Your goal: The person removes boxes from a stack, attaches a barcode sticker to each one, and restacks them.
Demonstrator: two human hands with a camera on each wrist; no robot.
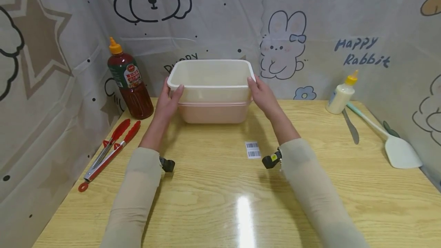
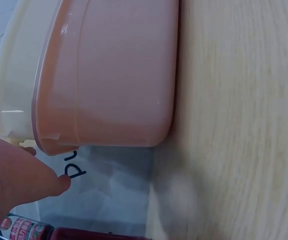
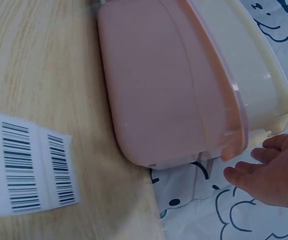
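Left hand (image 1: 167, 102) and right hand (image 1: 264, 95) grip a cream bin (image 1: 215, 94), seemingly only part-nested in the pink bin (image 1: 214, 114) below them.

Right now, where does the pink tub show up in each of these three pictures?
Head: the pink tub sits near the centre.
Left wrist: the pink tub, upper left of centre, running off the top.
Right wrist: the pink tub, upper middle, also running off the top.
Shared landmark: the cream tub, respectively above, left and right of the pink.
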